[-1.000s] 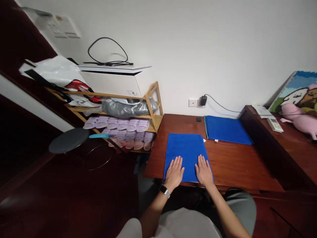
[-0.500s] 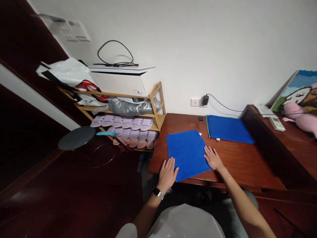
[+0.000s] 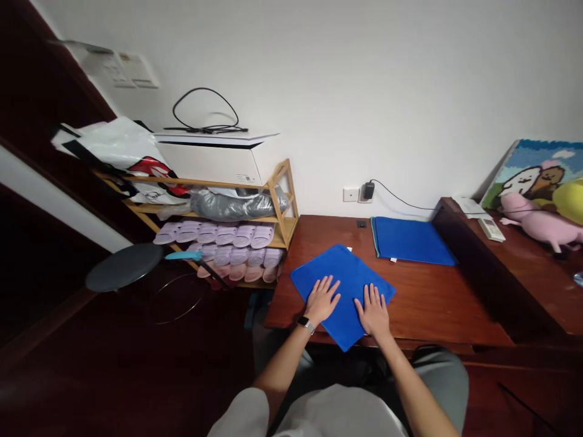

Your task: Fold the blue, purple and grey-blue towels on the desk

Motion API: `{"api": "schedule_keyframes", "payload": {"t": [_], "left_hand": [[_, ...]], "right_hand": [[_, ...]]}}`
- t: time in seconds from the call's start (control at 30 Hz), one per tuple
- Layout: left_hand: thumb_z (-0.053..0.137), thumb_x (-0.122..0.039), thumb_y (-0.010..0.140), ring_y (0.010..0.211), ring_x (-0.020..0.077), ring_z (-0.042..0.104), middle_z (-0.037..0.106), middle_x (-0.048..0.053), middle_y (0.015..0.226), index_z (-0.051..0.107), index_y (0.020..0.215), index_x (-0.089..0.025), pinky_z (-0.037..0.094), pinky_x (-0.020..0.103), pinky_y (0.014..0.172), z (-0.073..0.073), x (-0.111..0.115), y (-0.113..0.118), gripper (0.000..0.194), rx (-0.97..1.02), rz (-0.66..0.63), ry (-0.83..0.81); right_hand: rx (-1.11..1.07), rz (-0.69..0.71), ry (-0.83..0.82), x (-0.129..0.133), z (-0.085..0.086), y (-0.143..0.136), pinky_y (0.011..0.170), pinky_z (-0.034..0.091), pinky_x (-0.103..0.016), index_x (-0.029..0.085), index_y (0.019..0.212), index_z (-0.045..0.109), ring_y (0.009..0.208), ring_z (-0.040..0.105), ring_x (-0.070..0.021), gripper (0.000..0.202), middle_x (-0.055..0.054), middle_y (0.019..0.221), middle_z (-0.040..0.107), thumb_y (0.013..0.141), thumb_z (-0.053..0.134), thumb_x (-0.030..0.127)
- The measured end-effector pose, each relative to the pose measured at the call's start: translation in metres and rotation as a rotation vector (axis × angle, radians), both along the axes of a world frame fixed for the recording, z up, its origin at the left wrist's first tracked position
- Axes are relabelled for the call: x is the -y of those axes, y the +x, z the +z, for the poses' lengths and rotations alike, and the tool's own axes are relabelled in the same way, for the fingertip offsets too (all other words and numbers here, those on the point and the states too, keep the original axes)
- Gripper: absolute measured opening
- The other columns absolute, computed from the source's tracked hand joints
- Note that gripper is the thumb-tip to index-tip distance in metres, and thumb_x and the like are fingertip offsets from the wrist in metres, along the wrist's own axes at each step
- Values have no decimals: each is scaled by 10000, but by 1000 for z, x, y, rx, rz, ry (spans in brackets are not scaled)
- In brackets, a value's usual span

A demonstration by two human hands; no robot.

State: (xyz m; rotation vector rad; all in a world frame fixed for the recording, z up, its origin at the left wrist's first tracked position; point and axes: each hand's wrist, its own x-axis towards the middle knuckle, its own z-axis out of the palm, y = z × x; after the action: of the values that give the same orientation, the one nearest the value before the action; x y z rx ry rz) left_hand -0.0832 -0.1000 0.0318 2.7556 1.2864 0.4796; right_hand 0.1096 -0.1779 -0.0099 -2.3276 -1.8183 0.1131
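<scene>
The blue cloth (image 3: 342, 285) lies beneath the left hand (image 3: 321, 300) and right hand (image 3: 374, 311).

Passing room over desk (image 3: 437, 303) right of blue cloth (image 3: 342, 264), cloth stack (image 3: 414, 241) behind, raised ledge (image 3: 523, 267) rightward, shelf (image 3: 289, 226) leftward

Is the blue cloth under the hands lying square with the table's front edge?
No, the blue cloth is turned like a diamond, with one corner pointing at the front edge of the wooden table.
</scene>
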Motion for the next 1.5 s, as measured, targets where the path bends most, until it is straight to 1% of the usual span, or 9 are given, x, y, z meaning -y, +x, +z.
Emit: {"api": "schedule_keyframes", "payload": {"t": [0.17, 0.43, 0.63, 0.77, 0.87, 0.97, 1.27, 1.37, 1.5], "left_hand": [[342, -507, 1083, 1578, 321, 345, 395, 121, 1692, 413, 1642, -241, 272, 564, 1282, -24, 0, -22, 624, -11, 384, -56], [348, -573, 1070, 1431, 388, 533, 607, 241, 1495, 589, 1494, -89, 372, 568, 1220, -16, 52, -40, 687, -64, 469, -57], [281, -418, 1124, 1520, 264, 440, 534, 119, 1602, 585, 1498, -173, 351, 457, 1260, 10, 45, 5, 542, 60, 98, 17], [244, -443, 1135, 1581, 193, 342, 439, 67, 1676, 435, 1619, -193, 267, 410, 1308, 0, 42, 61, 578, 50, -164, -45], [242, -533, 1121, 1588, 207, 331, 415, 86, 1685, 403, 1637, -168, 249, 428, 1316, -14, 42, 78, 653, 43, -106, -93], [244, -582, 1105, 1597, 234, 310, 374, 106, 1700, 382, 1648, -151, 243, 450, 1320, -21, 39, 60, 706, 27, 65, -94], [260, -434, 1093, 1594, 301, 309, 362, 168, 1694, 277, 1681, -85, 261, 498, 1310, -25, 13, -80, 683, -108, 578, -105], [251, -398, 1097, 1592, 297, 317, 381, 177, 1684, 318, 1663, -66, 247, 494, 1316, -17, 11, -85, 659, -103, 568, -80], [216, -420, 1123, 1607, 251, 284, 350, 121, 1709, 367, 1651, -120, 239, 460, 1324, -6, 19, -39, 626, -37, 257, -5]], "right_hand": [[47, 232, -80, -44, 19, 67, 1321, 73, -471, 172, 1695, 236, 1639, 149, -225, 724, -96, 1759, 202, 1090, 189, 568], [99, 296, -87, -81, 43, 88, 1321, 73, -434, 140, 1679, 292, 1633, 175, -231, 657, -96, 1752, 228, 1087, 266, 424], [-21, -9, 55, -23, 23, 30, 1313, 158, -444, 21, 1671, 246, 1631, 185, -269, 709, -177, 1740, 225, 1089, 123, 407], [-9, 71, -29, 12, 8, 13, 1314, 144, -473, 50, 1665, 296, 1635, 164, -278, 678, -153, 1739, 226, 1066, 199, 353], [21, 100, -84, 15, 11, 20, 1320, 117, -466, 64, 1672, 276, 1641, 135, -258, 680, -123, 1748, 185, 1070, 206, 371], [23, 57, -117, 9, 17, 29, 1325, 99, -433, 68, 1685, 215, 1640, 143, -231, 707, -95, 1755, 159, 1085, 153, 437], [1, 19, -104, 9, 10, 31, 1329, 67, -432, 92, 1693, 191, 1640, 144, -224, 721, -71, 1761, 166, 1088, 96, 474], [-8, 22, -92, 7, 11, 33, 1329, 80, -447, 90, 1689, 219, 1638, 157, -239, 730, -90, 1755, 202, 1089, 102, 488], [-8, 67, -40, 2, 12, 32, 1327, 102, -435, 66, 1681, 247, 1635, 173, -247, 734, -117, 1746, 233, 1093, 106, 482]]}}
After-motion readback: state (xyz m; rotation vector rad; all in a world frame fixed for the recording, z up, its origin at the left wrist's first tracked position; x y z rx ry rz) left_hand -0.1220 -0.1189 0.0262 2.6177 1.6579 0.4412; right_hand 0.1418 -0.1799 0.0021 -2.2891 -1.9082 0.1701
